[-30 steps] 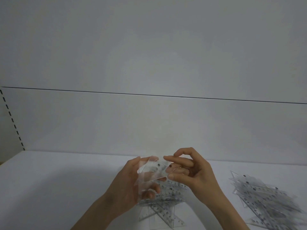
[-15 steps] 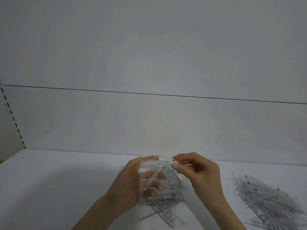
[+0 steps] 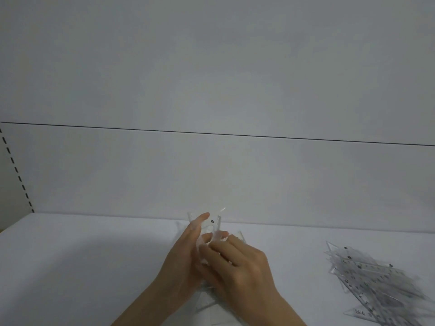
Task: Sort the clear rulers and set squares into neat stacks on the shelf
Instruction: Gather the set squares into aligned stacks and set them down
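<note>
**On the shelf: clear pieces held mid-frame**

At centre of the white shelf [image 3: 70,267], the left hand [image 3: 186,262] and right hand [image 3: 242,271] close their fingers on a blurred bundle of clear set squares [image 3: 211,225], largely hidden. Right, a loose ruler pile [image 3: 369,276] runs off-frame.

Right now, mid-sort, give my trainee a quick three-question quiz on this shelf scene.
1. True or false: both hands are on the clear pieces at the middle.
2. Where does the loose pile lie: A) far left, B) right, C) against the back wall?
3. Fill in: the shelf's left half holds ____ rulers.

Key:
1. True: the left hand and right hand hold the clear pieces together.
2. B: the loose pile lies on the shelf at the right.
3. No.
</note>
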{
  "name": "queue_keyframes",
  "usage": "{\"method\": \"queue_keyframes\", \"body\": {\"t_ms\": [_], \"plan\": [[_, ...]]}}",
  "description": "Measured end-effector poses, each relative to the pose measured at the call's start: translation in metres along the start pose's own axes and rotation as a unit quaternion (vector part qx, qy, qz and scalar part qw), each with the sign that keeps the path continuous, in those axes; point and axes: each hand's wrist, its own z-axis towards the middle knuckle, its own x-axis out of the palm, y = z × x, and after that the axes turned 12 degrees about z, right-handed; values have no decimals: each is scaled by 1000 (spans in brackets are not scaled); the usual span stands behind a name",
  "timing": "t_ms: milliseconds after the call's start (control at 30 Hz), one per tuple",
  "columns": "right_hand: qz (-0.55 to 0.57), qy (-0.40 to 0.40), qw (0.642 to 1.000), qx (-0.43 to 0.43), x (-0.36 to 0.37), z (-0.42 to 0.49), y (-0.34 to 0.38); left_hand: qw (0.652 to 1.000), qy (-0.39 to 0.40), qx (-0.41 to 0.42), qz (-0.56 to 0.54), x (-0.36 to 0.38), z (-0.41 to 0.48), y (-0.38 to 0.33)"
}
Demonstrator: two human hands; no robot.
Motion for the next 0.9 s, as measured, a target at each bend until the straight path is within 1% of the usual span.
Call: {"method": "queue_keyframes", "body": {"t_ms": [67,133,200,300,367,433,467,500,600,700,733,833,900], "plan": [[-3,19,1000,-15,3,-1,1,1000,-9,-9,6,-2,1,1],[38,40,998,-10,3,-2,0,1000,-10,17,2,-2,0,1],[114,34,992,50,-3,0,-5,998,-11,57,8,-2,-3,-3],[181,9,963,198,-16,5,-15,996,1,80,34,-4,-6,-6],[202,20,923,326,-22,7,-14,995,-11,82,49,-4,-8,-7],[236,39,867,438,-24,7,-11,994,-22,88,64,-4,-8,-6],[254,41,842,475,-25,8,-10,993,-24,90,69,-5,-8,-5],[267,39,825,497,-26,8,-9,993,-25,89,75,-5,-8,-6],[298,33,800,519,-29,10,-10,992,-28,80,94,-5,-9,-8],[334,33,766,549,-32,13,-11,993,-25,70,90,-1,-10,-12],[353,23,747,562,-33,14,-12,994,-27,63,86,-1,-10,-13],[436,-41,672,597,-39,17,-16,995,-45,38,86,-2,-9,-17],[477,-76,643,595,-45,20,-18,995,-51,28,82,-3,-8,-18]]}}
